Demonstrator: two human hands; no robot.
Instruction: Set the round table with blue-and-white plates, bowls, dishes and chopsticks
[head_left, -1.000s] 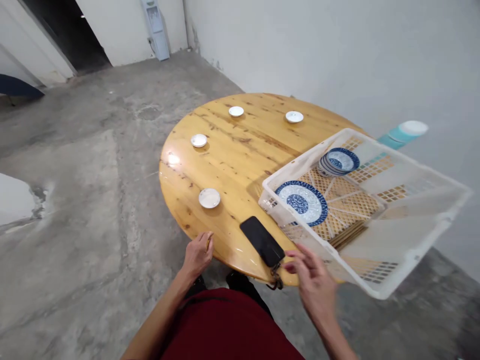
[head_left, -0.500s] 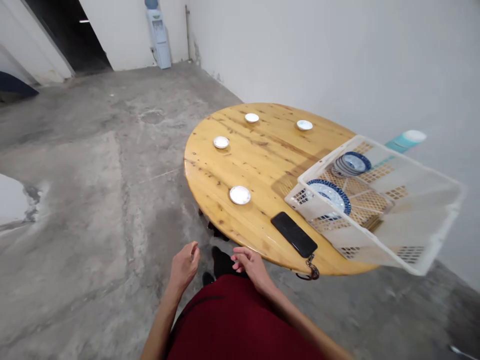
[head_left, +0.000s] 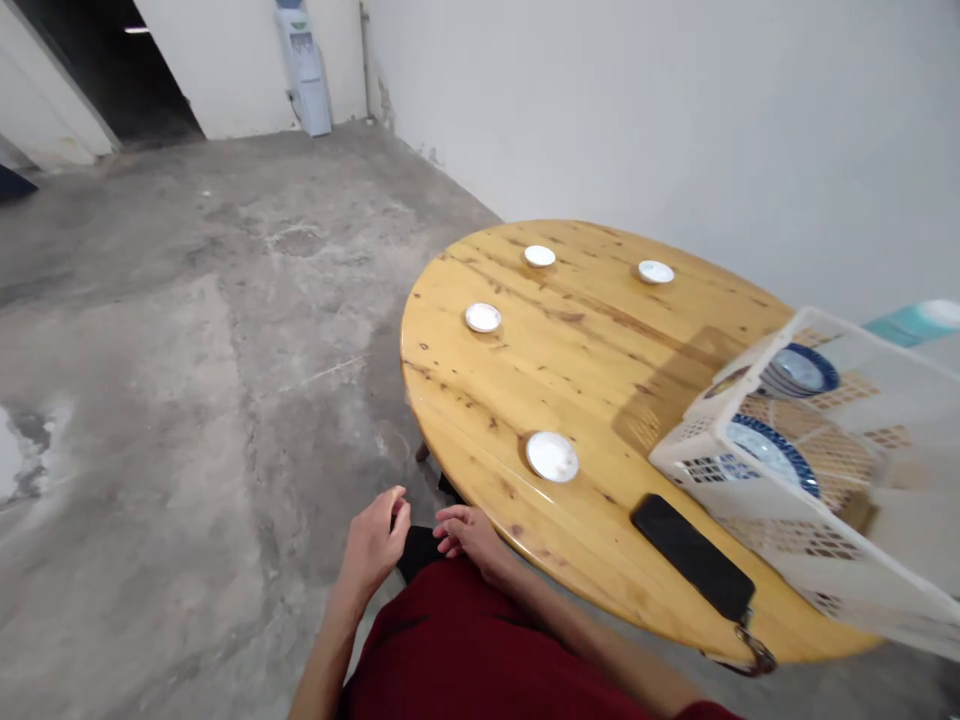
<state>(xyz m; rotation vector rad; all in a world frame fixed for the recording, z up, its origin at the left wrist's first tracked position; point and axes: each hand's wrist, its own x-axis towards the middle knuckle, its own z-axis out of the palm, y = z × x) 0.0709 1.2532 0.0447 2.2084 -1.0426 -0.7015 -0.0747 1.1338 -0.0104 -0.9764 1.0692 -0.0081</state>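
Note:
My left hand point(head_left: 377, 537) hangs in front of my body, to the left of the table. Its fingers are loosely bent, the thumb stands off from them, and no object shows in it. Close by, my right hand point(head_left: 472, 538) is beside the near left edge of the round wooden table point(head_left: 577, 385), fingers slightly curled and apart, holding nothing. Nearest to it on the tabletop is a small white dish point(head_left: 553, 456). Similar small dishes stand farther back: one on the left point(head_left: 483, 318), one at the back point(head_left: 539, 256) and one at the back right point(head_left: 656, 272).
A white plastic crate point(head_left: 697, 440) on the table's right holds blue-rimmed bowls point(head_left: 802, 370) and plates point(head_left: 772, 455). A black phone point(head_left: 694, 555) with a strap lies before it. Behind the crate is a teal cylinder point(head_left: 911, 323). A water dispenser point(head_left: 307, 75) stands by the far wall.
The view has shifted so that the table, dishes, phone and crate appear farther right, lower and nearer. My hands stay low before my body, slightly closer together, still without anything in them.

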